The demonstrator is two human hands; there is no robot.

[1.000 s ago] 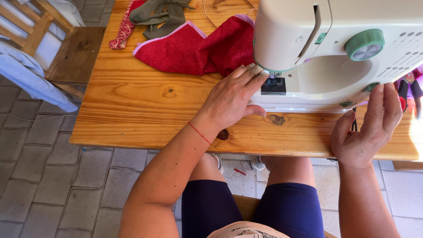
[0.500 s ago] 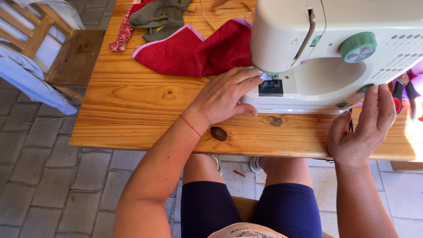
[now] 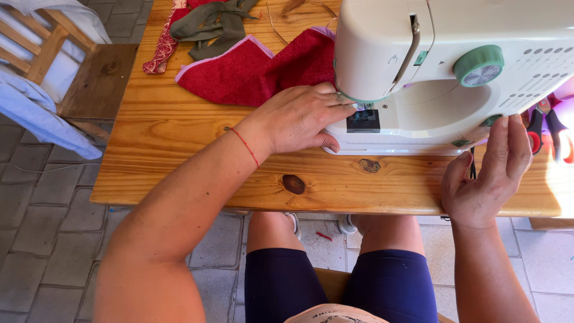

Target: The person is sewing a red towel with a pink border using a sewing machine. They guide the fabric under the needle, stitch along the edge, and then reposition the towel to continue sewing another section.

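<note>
You sat at a wooden worktop (image 3: 179, 155) with a white sewing machine (image 3: 454, 72) standing on its right half, seen from above your own lap. Your left hand (image 3: 299, 119) lay flat against the machine's left end, fingers stretched toward the needle plate (image 3: 363, 119), fingertips tucked under the machine's head and thumb resting on the front edge of the base; its grip was loose and open, closed on nothing. A thin red thread bracelet (image 3: 246, 146) circled that wrist. Just behind the hand, touching it, lay a red towelling cloth (image 3: 251, 75) with a pale pink border, running from the worktop in under the machine's head. Your right hand (image 3: 490, 173) hovered at the near right corner of the machine's base, palm turned leftward, fingers straight and slightly spread, the fingertips beside a small green knob (image 3: 491, 119) low on the machine; its grip was also open and empty. A larger green dial (image 3: 478, 66) sat higher on the machine's front. At the far right edge, scissors with red and black handles (image 3: 547, 128) lay on the worktop. At the back left were an olive green cloth (image 3: 215, 24) and a red patterned strip (image 3: 161, 45). A wooden chair (image 3: 72, 72) draped with pale blue fabric stood to the left on the paved floor.
</note>
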